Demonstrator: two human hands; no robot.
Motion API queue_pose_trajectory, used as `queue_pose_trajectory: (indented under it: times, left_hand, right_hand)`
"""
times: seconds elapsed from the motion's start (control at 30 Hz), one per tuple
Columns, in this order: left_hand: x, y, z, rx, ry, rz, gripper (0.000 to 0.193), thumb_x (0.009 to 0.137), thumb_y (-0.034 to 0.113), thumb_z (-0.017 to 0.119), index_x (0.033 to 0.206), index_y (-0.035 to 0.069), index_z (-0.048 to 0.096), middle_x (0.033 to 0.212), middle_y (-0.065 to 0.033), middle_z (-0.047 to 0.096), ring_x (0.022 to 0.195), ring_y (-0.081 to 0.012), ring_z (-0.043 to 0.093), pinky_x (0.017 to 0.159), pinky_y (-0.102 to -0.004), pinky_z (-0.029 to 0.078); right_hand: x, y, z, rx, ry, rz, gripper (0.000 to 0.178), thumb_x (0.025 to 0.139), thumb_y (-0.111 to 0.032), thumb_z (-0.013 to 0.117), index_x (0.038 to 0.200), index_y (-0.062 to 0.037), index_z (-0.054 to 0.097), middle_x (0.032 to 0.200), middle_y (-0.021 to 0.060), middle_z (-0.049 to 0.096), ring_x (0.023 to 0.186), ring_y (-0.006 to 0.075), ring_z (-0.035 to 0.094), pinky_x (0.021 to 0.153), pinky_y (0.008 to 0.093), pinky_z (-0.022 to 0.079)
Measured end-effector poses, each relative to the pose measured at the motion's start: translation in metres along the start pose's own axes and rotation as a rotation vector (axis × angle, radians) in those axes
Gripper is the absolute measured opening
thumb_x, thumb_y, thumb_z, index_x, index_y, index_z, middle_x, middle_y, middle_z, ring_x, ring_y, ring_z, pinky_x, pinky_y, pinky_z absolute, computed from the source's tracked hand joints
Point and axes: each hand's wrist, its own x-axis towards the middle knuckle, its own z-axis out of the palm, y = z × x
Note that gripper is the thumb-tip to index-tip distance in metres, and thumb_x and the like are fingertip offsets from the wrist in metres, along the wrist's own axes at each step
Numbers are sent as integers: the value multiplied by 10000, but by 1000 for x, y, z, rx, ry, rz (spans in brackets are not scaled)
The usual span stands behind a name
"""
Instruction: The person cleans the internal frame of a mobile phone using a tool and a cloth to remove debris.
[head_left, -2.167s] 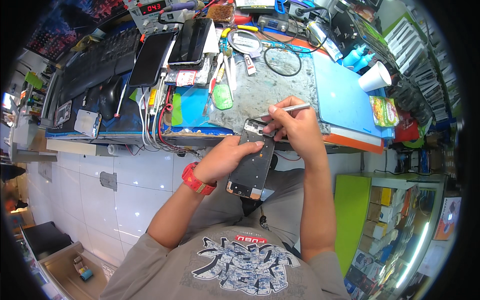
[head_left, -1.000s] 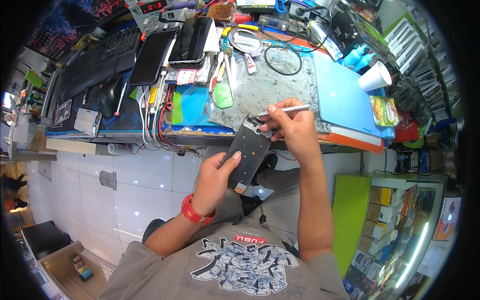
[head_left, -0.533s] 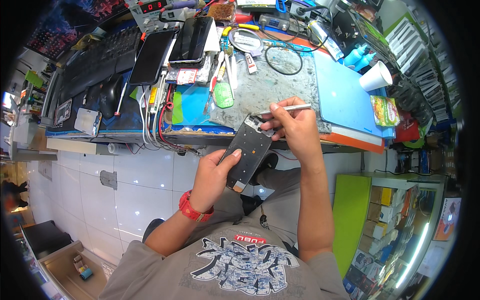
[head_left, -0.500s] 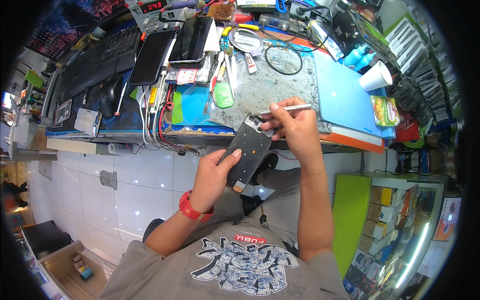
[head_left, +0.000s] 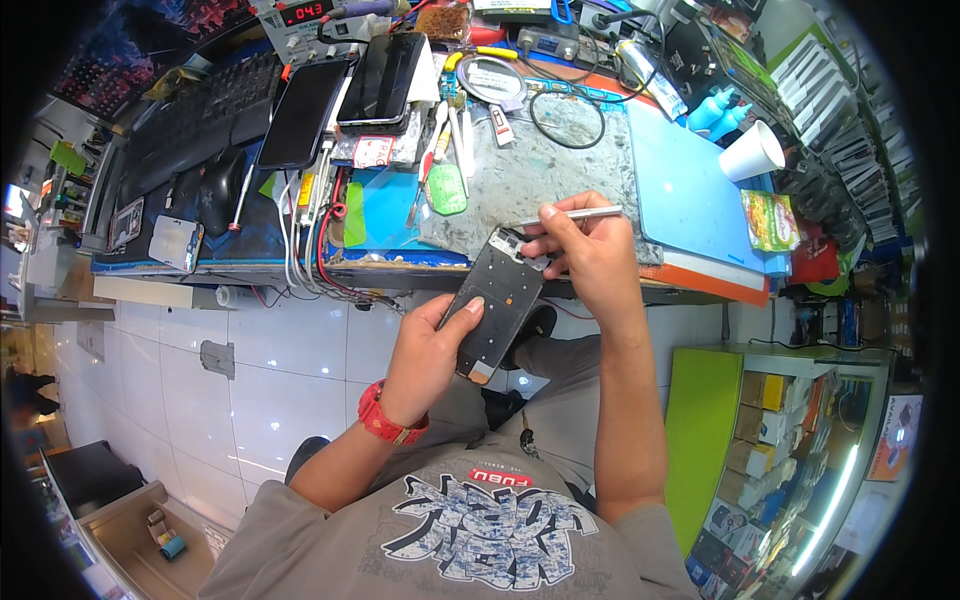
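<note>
A dark phone frame (head_left: 497,312) is tilted over my lap, just in front of the bench edge. My left hand (head_left: 430,347) grips its left long side, thumb lying across the face. Small light dots mark that face, and a silvery section shows at its top end. In my right hand (head_left: 590,243) is a slim metal tweezers-like tool (head_left: 590,213), pinched between thumb and fingers. Its thin end points left above the frame's top end. The lower fingers of that hand are curled close to the frame's upper right corner; whether they touch it is unclear.
A stained grey work mat (head_left: 560,165) covers the bench middle, with a green scraper-like piece (head_left: 446,190) on it. Two dark phones (head_left: 303,115) lie back left near cables (head_left: 312,235). A blue sheet (head_left: 690,190) and a white cup (head_left: 752,152) are on the right.
The phone frame and my left hand have shifted very slightly up and to the right. My right hand and its tool stay nearly in place.
</note>
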Motion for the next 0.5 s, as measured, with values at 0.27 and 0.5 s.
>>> queue_pose_trajectory:
  times: [0.27,0.5]
  left_hand:
    - [3,-4,-4,7,3,-2,295,1029,242,623,999,-38,712,836,-25,705,691,-46,603,600,-223,476]
    - [3,0,-4,19,3,0,295,1023,239,631,1024,-43,718,848,-29,710,705,-50,609,618,-227,484]
  right_hand:
    - [1,-5,2,-30,-9,4,240,965,-172,697,1035,32,591,901,142,720,708,159,725,518,240,528]
    - [9,-7,-2,-90,-38,2,249,966,-178,696,1030,32,579,909,182,724,724,199,746,516,256,547]
